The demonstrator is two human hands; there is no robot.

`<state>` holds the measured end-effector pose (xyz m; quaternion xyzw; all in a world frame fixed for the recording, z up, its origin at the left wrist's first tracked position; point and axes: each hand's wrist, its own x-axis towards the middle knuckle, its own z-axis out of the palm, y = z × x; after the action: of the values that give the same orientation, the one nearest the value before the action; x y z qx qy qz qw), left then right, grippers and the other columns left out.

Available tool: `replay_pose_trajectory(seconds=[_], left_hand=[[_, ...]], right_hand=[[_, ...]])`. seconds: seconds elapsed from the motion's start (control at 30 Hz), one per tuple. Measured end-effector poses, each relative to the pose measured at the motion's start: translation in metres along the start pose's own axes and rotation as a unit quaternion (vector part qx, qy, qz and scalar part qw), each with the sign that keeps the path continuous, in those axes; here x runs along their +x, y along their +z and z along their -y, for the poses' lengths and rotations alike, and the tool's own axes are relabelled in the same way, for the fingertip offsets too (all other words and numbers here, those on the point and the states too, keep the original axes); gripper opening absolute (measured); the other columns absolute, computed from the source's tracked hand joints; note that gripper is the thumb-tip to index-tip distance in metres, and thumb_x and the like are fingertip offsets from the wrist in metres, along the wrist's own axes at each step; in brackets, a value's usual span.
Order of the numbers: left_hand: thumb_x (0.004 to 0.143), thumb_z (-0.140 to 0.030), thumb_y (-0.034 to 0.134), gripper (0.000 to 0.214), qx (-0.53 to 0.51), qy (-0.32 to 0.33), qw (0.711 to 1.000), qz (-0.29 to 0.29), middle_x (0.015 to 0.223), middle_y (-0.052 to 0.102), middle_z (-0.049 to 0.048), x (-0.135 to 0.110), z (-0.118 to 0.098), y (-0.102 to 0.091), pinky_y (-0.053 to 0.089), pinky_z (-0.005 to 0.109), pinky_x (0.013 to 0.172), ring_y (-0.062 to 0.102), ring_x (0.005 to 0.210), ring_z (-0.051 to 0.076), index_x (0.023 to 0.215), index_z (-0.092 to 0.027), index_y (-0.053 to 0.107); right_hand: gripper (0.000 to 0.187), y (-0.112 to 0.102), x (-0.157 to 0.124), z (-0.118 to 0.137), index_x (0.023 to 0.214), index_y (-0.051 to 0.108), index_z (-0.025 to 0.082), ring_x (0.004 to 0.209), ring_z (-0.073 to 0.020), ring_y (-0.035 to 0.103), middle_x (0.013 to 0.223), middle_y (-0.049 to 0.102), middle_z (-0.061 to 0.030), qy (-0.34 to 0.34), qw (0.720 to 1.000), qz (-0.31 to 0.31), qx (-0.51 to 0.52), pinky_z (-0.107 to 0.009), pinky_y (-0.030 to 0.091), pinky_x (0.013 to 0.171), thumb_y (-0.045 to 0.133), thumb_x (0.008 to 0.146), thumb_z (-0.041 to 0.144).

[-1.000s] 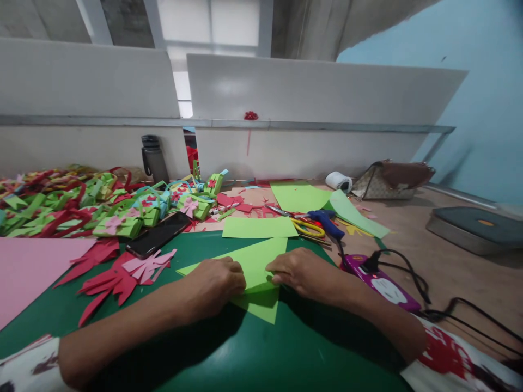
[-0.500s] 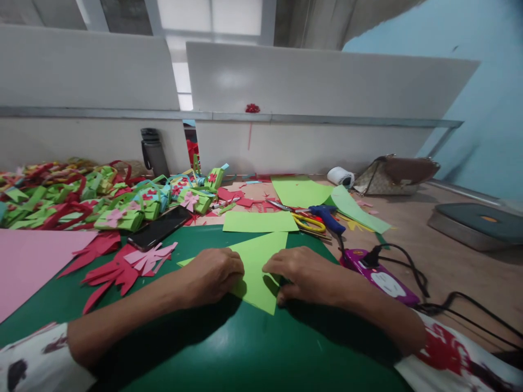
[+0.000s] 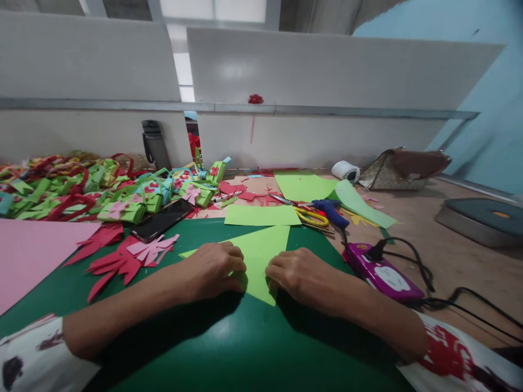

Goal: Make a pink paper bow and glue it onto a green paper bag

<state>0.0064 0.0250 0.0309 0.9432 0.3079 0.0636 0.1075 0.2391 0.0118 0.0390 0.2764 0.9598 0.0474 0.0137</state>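
A light green folded paper (image 3: pixel 257 256) lies on the dark green mat (image 3: pixel 229 343) in front of me, shaped like a triangle with its point toward me. My left hand (image 3: pixel 212 269) is curled and presses down on the paper's left edge. My right hand (image 3: pixel 296 272) is curled too and pins the right edge. Both forearms rest on the mat.
A pile of green, red and pink paper crafts (image 3: pixel 81 188) fills the left. A black phone (image 3: pixel 161 220), pink sheet (image 3: pixel 28 256), red and pink cutouts (image 3: pixel 122 258), more green sheets (image 3: pixel 261 215), yellow scissors (image 3: pixel 312 216), blue glue gun (image 3: pixel 333 211), purple power strip (image 3: pixel 384 272) with cables, tape roll (image 3: pixel 345 170), bag (image 3: pixel 402 169).
The paper's lower flap has been folded in, so the piece is smaller and triangular now. Both hands have shifted slightly toward me along its edges.
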Motion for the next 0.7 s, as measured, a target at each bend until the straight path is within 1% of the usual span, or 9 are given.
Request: replay_pose_trajectory(seconds=[0.1, 0.2, 0.33, 0.4, 0.47, 0.57, 0.7], left_hand=[[0.091, -0.023, 0.058, 0.013, 0.027, 0.006, 1.000, 0.009, 0.094, 0.065, 0.0052, 0.001, -0.006, 0.002, 0.043, 0.025, 0.074, 0.060, 0.090, 0.017, 0.082, -0.017, 0.065], [0.093, -0.023, 0.055, 0.015, 0.046, 0.013, 0.999, 0.015, 0.092, 0.064, 0.0050, 0.000, -0.009, 0.003, 0.043, 0.026, 0.073, 0.058, 0.088, 0.018, 0.081, -0.016, 0.062], [0.093, -0.023, 0.054, 0.014, 0.059, 0.019, 0.998, 0.015, 0.094, 0.064, 0.0054, 0.000, -0.007, 0.002, 0.043, 0.026, 0.071, 0.058, 0.089, 0.018, 0.083, -0.016, 0.061], [0.093, -0.024, 0.054, 0.012, 0.059, 0.023, 0.998, 0.016, 0.096, 0.063, 0.0058, 0.000, -0.006, 0.002, 0.044, 0.026, 0.073, 0.058, 0.092, 0.018, 0.086, -0.016, 0.061], [0.094, -0.024, 0.053, 0.012, 0.058, 0.029, 0.998, 0.017, 0.096, 0.063, 0.0060, 0.000, -0.006, 0.002, 0.044, 0.025, 0.075, 0.058, 0.093, 0.018, 0.087, -0.016, 0.060], [0.097, -0.021, 0.047, 0.017, 0.055, 0.040, 0.998, 0.018, 0.092, 0.063, 0.0057, -0.001, -0.006, 0.001, 0.044, 0.025, 0.078, 0.058, 0.091, 0.017, 0.085, -0.017, 0.060], [0.098, -0.018, 0.044, 0.022, 0.051, 0.049, 0.997, 0.014, 0.086, 0.062, 0.0047, -0.002, -0.007, 0.000, 0.045, 0.024, 0.078, 0.057, 0.087, 0.016, 0.081, -0.016, 0.059]], right_hand=[[0.017, 0.005, 0.002, -0.003, 0.077, 0.062, 0.014, 0.059, -0.0107, 0.050, 0.070, 0.062, -0.0013, 0.013, 1.000, -0.015, 0.008, -0.028, 0.023, 0.052, 0.055, 0.091, 0.018], [0.019, 0.008, 0.003, -0.003, 0.076, 0.063, 0.014, 0.059, -0.0114, 0.050, 0.071, 0.063, -0.0025, 0.035, 0.998, -0.042, 0.008, -0.028, 0.023, 0.052, 0.055, 0.092, 0.023], [0.021, 0.005, 0.002, -0.004, 0.082, 0.062, 0.013, 0.068, -0.0142, 0.054, 0.080, 0.064, -0.0062, 0.070, 0.994, -0.084, 0.002, -0.028, 0.028, 0.056, 0.050, 0.095, 0.025], [0.020, 0.001, 0.000, -0.006, 0.082, 0.061, 0.014, 0.072, -0.0149, 0.055, 0.083, 0.065, -0.0065, 0.063, 0.994, -0.092, 0.001, -0.028, 0.029, 0.058, 0.051, 0.094, 0.025], [0.019, -0.004, -0.003, -0.006, 0.080, 0.060, 0.015, 0.072, -0.0147, 0.055, 0.081, 0.064, -0.0053, 0.032, 0.996, -0.081, -0.003, -0.028, 0.030, 0.058, 0.052, 0.094, 0.026], [0.019, -0.009, -0.007, -0.004, 0.080, 0.060, 0.016, 0.070, -0.0150, 0.053, 0.076, 0.062, -0.0038, -0.023, 0.999, -0.040, -0.026, -0.029, 0.030, 0.058, 0.050, 0.094, 0.022], [0.015, -0.011, -0.009, 0.002, 0.083, 0.060, 0.015, 0.069, -0.0178, 0.052, 0.076, 0.062, -0.0055, -0.031, 0.996, 0.005, -0.084, -0.031, 0.029, 0.058, 0.049, 0.092, 0.014]])
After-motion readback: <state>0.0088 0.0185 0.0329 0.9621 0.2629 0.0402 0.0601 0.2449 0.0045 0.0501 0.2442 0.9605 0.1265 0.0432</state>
